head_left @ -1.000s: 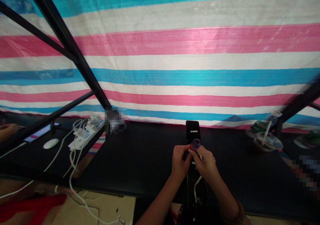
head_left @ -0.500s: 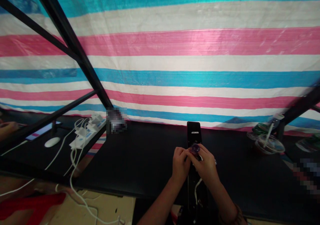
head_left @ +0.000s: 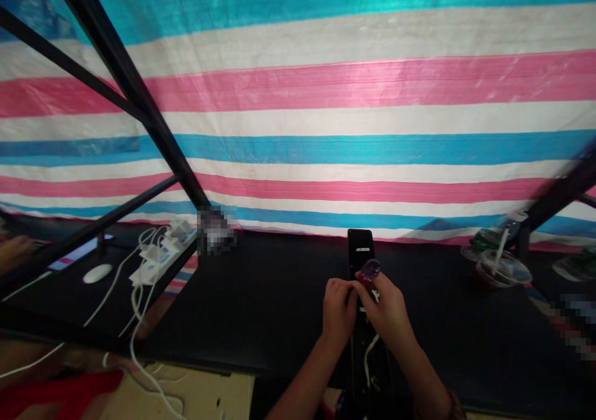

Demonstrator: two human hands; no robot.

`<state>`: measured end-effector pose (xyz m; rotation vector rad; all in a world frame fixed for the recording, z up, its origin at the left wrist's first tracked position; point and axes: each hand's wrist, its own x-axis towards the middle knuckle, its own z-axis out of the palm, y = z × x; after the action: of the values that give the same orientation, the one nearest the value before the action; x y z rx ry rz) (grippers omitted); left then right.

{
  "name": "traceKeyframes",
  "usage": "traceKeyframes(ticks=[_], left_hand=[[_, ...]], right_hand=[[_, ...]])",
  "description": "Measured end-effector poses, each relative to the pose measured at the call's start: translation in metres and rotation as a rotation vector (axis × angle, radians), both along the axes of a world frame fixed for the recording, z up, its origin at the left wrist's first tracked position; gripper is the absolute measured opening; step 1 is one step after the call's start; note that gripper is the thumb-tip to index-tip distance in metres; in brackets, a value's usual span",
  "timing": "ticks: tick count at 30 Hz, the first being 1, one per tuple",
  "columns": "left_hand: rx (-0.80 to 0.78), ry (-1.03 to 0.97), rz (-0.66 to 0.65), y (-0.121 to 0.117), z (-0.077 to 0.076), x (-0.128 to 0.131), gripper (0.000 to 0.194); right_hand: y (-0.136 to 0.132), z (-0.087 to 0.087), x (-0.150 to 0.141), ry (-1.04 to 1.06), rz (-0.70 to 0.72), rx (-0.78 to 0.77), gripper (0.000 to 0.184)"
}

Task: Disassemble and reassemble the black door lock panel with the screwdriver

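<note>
A small, shiny purple thing with a reddish lower part (head_left: 370,269) sticks up from the fingers of my right hand (head_left: 388,311), which is closed on it. Its kind is unclear; it looks like crinkled film. My left hand (head_left: 339,311) is closed right beside it, fingertips meeting those of the right. What the left fingers pinch, if anything, is hidden. Just beyond both hands, a black phone (head_left: 361,241) lies on the black tabletop (head_left: 270,302). Below my hands runs a white cable (head_left: 367,361).
At the right stands a clear plastic cup (head_left: 505,269) with a straw. A white power strip (head_left: 161,258) with plugs and cables lies left, near a white mouse (head_left: 97,273) and another phone (head_left: 77,253). Another person's hand (head_left: 16,252) shows far left. Black frame bars (head_left: 153,118) slant across.
The purple thing has moved slightly up and right with my right hand, and more of it shows. My left hand stays close by, its fingers still closed. The view has shifted slightly.
</note>
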<state>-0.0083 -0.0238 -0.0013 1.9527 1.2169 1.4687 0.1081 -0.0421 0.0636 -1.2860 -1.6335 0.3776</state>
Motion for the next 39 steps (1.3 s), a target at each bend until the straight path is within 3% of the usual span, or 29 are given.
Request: traceKeyframes(ticks=[7, 10, 16, 26, 39], left_hand=[[-0.005, -0.006, 0.024, 0.005, 0.002, -0.002, 0.007], [0.005, 0.001, -0.020, 0.006, 0.002, -0.003, 0.013], [-0.018, 0.009, -0.025, 0.005, 0.000, -0.002, 0.014], [-0.123, -0.036, 0.034, 0.005, -0.022, -0.003, 0.019], [-0.228, -0.077, 0.032, 0.007, -0.022, -0.003, 0.014]], right_hand=[[0.004, 0.007, 0.004, -0.005, 0.058, 0.061, 0.021], [0.004, 0.008, 0.002, -0.001, 0.058, 0.066, 0.026], [0.004, 0.006, -0.001, 0.041, -0.032, 0.029, 0.013], [-0.002, -0.010, 0.021, -0.012, -0.040, -0.068, 0.024], [-0.013, -0.019, 0.032, 0.443, -0.109, -0.142, 0.030]])
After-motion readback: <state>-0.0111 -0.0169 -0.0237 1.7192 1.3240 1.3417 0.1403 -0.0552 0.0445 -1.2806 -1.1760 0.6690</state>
